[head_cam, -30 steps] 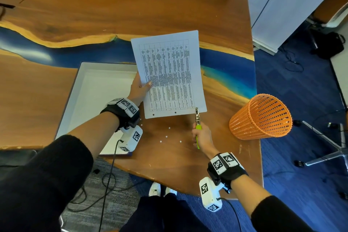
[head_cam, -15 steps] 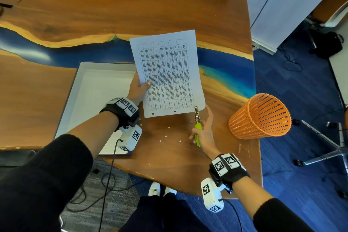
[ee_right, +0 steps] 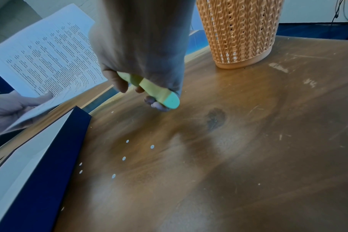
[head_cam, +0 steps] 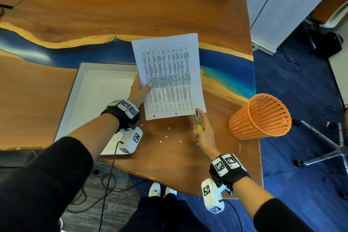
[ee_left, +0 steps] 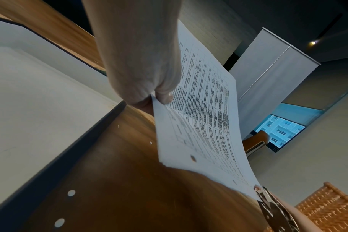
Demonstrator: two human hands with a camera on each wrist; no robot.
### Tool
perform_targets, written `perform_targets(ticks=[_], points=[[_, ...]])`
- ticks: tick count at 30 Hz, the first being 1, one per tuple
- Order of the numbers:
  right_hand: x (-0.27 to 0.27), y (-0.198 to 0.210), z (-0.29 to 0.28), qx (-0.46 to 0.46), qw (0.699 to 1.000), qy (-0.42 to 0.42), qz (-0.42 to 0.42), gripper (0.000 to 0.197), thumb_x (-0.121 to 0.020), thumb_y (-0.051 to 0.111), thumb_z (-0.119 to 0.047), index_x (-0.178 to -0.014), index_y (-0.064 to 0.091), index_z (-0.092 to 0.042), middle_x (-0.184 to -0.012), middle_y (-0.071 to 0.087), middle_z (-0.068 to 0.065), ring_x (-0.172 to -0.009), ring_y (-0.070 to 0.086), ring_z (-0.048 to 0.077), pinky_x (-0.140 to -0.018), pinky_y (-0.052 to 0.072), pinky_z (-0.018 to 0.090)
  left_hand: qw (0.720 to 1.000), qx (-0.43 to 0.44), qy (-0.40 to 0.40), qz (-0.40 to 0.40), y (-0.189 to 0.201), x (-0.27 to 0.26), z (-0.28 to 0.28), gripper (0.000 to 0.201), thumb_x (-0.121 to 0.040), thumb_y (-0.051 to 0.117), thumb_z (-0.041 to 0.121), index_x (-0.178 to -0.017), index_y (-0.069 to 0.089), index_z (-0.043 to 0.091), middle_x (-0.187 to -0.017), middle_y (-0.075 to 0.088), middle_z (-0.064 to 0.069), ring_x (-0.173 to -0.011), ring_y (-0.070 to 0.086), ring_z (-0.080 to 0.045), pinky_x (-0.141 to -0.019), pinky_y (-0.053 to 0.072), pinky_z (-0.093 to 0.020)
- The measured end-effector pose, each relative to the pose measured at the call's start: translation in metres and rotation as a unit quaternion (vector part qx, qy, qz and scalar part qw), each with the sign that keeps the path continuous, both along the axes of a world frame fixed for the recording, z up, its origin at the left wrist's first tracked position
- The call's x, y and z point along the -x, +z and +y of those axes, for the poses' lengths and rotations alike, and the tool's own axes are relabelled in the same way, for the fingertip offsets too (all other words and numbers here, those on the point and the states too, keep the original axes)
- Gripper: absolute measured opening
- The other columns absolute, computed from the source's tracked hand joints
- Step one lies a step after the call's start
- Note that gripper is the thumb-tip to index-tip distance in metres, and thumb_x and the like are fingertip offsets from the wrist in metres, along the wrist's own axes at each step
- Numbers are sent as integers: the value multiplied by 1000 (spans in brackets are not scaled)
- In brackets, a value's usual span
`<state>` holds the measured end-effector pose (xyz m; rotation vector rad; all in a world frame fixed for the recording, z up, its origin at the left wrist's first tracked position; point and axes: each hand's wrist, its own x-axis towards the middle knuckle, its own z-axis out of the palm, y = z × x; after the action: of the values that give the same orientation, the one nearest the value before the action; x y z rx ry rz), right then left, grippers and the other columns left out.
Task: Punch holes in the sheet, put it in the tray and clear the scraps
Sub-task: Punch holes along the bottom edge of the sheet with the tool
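Note:
A printed sheet (head_cam: 169, 75) is held above the wooden table, my left hand (head_cam: 140, 88) pinching its left edge, thumb on top. Two punched holes (head_cam: 154, 116) show along its near edge. My right hand (head_cam: 204, 133) grips a green-handled hole punch (head_cam: 197, 118), whose metal head sits at the sheet's near right corner (ee_left: 257, 188). In the right wrist view the fingers curl round the green handle (ee_right: 159, 92). Several small white paper dots (head_cam: 166, 136) lie on the table below the sheet. A white tray (head_cam: 98, 100) lies to the left, under my left wrist.
An orange mesh basket (head_cam: 260, 117) stands on the table's right edge, close to my right hand. The table's near edge (head_cam: 169, 186) runs just below the scraps. An office chair base (head_cam: 329, 149) stands on the blue carpet at right.
My right hand opened its fingers half a second ago and now grips the punch handle again. The sheet has shifted slightly; the punch head stays at the near right corner.

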<state>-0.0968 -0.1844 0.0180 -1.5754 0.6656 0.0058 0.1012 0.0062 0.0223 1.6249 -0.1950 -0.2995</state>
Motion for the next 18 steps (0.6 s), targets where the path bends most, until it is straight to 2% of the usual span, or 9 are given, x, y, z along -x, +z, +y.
perform_targets(ticks=[3, 8, 10, 12, 13, 15, 16, 18], points=[[0, -1, 0, 3, 1000, -3, -2, 90, -69, 43, 22, -136, 39, -38, -65, 37, 4, -43, 32, 3, -35, 33, 13, 1000, -4, 1, -1, 1, 0, -1, 56, -95, 52, 3, -146, 28, 6, -140, 50, -11, -112, 59, -17, -76, 57, -18], [5, -6, -6, -1, 1000, -28, 3, 91, -66, 43, 18, -130, 39, -47, -69, 42, 6, -48, 34, 13, -35, 29, 18, 1000, -15, 11, 3, 3, -4, 2, 53, -95, 52, 5, -144, 30, 7, -139, 51, -11, -109, 59, -15, -77, 56, -19], [10, -9, -13, 9, 999, -39, 22, 89, -66, 45, 13, -129, 38, -51, -71, 46, 4, -51, 36, 17, -37, 31, 20, 1000, -24, 8, 2, 3, -6, 6, 54, -95, 52, 5, -144, 30, 8, -138, 52, -10, -110, 59, -16, -81, 56, -27], [17, -15, -20, 48, 996, -45, 54, 84, -69, 49, 2, -128, 34, -55, -78, 54, 1, -58, 45, 20, -48, 39, 25, 1000, -23, 6, 5, 3, -6, 9, 54, -95, 53, 5, -144, 30, 9, -139, 52, -11, -111, 60, -19, -89, 55, -40], [20, -18, -24, 73, 994, -45, 74, 78, -74, 51, -4, -131, 31, -52, -89, 59, 2, -67, 52, 23, -60, 44, 30, 1000, -22, 6, 9, 3, -6, 10, 54, -95, 53, 5, -144, 30, 9, -139, 52, -12, -112, 61, -21, -90, 54, -44], [29, -26, -31, 130, 980, -34, 144, 60, -86, 51, -17, -138, 26, -35, -116, 59, 8, -97, 57, 32, -87, 45, 39, 1000, -22, 4, 13, 2, -5, 12, 55, -95, 53, 5, -144, 30, 10, -139, 52, -12, -114, 60, -22, -92, 52, -47], [34, -30, -34, 159, 969, -28, 186, 52, -89, 48, -23, -137, 26, -25, -124, 56, 11, -107, 54, 35, -93, 41, 42, 1000, -23, 2, 13, 2, -5, 13, 55, -95, 53, 5, -144, 30, 10, -139, 51, -12, -116, 59, -23, -94, 52, -47], [45, -38, -39, 216, 945, -11, 244, 42, -93, 45, -26, -128, 31, -8, -130, 48, 17, -116, 47, 39, -96, 37, 45, 1000, -24, -3, 9, 1, -3, 14, 56, -95, 53, 4, -145, 29, 8, -141, 49, -13, -123, 55, -25, -98, 49, -48]])
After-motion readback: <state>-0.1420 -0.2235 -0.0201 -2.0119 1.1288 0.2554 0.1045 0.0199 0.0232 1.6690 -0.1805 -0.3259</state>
